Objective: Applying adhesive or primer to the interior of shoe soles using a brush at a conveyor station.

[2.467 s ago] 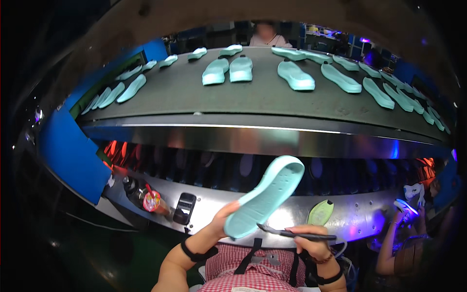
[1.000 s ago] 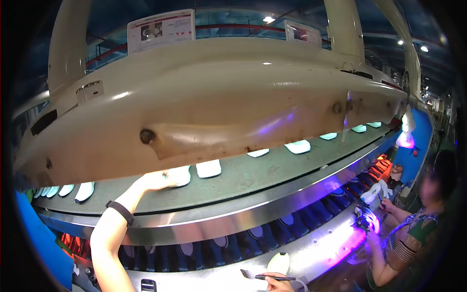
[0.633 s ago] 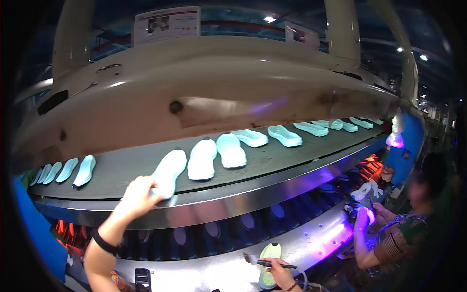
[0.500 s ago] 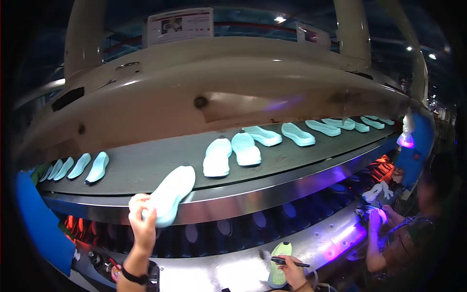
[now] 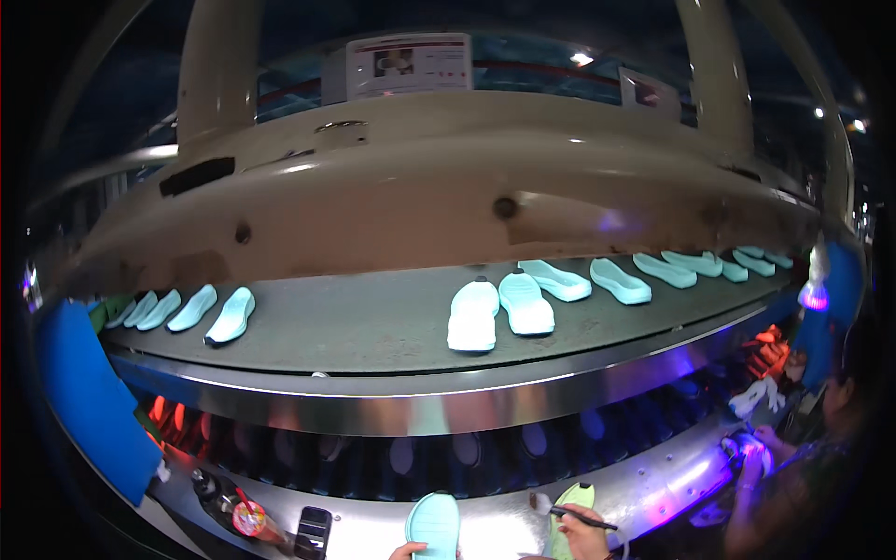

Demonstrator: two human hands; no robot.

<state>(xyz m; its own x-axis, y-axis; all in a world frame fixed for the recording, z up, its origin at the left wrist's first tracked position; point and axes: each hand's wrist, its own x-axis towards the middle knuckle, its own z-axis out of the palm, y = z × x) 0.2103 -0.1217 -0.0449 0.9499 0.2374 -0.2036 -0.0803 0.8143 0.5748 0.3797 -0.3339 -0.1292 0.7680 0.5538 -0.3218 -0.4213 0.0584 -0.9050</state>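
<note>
Only a little of me shows, low at the edge of the view. My left hand [image 5: 408, 552] is bare, just the thumb and a sliver of hand in sight. My right hand [image 5: 586, 539] is bare too, its rounded knuckles and fingers showing more fully. A couple of seconds ago more was in view: black bands on both forearms, a dark reddish bracelet on my right wrist, and a red-and-white checked garment with dark straps.
</note>
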